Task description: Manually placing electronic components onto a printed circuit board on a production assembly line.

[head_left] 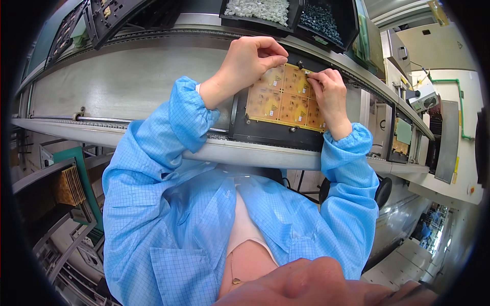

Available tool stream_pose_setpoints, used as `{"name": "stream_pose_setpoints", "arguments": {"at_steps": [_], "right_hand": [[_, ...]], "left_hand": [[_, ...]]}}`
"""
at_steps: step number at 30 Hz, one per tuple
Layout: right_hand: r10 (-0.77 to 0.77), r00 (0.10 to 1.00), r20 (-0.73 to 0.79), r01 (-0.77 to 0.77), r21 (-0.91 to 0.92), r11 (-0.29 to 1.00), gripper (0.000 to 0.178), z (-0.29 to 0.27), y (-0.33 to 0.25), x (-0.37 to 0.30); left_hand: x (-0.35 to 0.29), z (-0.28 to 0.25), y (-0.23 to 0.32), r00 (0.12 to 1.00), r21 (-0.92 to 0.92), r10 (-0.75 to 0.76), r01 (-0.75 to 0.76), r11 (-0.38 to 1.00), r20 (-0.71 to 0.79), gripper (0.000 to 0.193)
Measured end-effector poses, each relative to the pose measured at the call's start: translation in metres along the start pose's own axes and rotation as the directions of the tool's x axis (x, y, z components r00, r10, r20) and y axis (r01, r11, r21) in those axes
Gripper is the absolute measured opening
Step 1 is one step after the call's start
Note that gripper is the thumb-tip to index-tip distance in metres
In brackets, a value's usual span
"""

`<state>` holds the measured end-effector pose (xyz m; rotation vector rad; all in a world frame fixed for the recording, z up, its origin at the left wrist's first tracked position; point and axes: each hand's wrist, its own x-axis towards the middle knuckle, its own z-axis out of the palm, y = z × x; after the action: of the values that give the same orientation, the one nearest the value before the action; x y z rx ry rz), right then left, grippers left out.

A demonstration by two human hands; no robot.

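Observation:
A yellow printed circuit board panel (pixel 265 104), divided into several sections, lies in a black carrier frame (pixel 255 131) on the conveyor. My left hand (pixel 247 62) hovers over the panel's far left edge, thumb and index finger pinched; whatever may be between them is too small to make out. At the panel's far right part, my right hand (pixel 331 94) has its fingertips closed on a small white component (pixel 307 73), right at the board's surface. Small dark knobs, such as the clamp (pixel 293 129), sit along the frame's edges.
Beyond the conveyor rail stand a black bin of white parts (pixel 258 10) and a black bin of dark blue parts (pixel 320 23). Another carrier with a board (pixel 400 133) is farther right. A rack of boards (pixel 70 186) stands at lower left. The metal front rail (pixel 255 154) runs before me.

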<state>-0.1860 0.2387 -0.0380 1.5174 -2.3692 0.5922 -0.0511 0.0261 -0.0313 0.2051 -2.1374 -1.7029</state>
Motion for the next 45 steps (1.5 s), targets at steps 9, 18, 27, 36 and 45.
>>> {"name": "stream_pose_setpoints", "arguments": {"at_steps": [9,18,27,36,45], "right_hand": [[-0.018,0.99,-0.14,0.01,-0.062,0.998,0.013,-0.002,0.051,0.082],[0.056,0.971,0.234,0.025,-0.332,0.943,0.011,0.015,0.07,0.128],[0.115,0.992,0.054,-0.116,0.01,0.993,0.017,0.022,0.06,0.127],[0.127,0.989,-0.079,-0.088,0.374,0.923,0.013,-0.023,0.034,0.046],[0.332,0.918,0.218,-0.376,0.745,0.551,0.019,-0.036,0.024,0.0]], "left_hand": [[-0.008,0.004,0.004,0.997,-0.058,-0.065,0.068,0.996,0.049,0.012],[-0.002,0.017,0.012,0.976,0.129,-0.136,0.115,0.985,0.172,0.012],[0.008,0.064,-0.006,0.933,0.552,-0.014,-0.2,0.81,0.359,0.014],[0.005,0.07,-0.001,0.918,0.619,-0.167,-0.101,0.779,0.359,0.013],[0.009,0.073,0.01,0.9,0.677,-0.223,-0.101,0.729,0.375,0.011]]}}
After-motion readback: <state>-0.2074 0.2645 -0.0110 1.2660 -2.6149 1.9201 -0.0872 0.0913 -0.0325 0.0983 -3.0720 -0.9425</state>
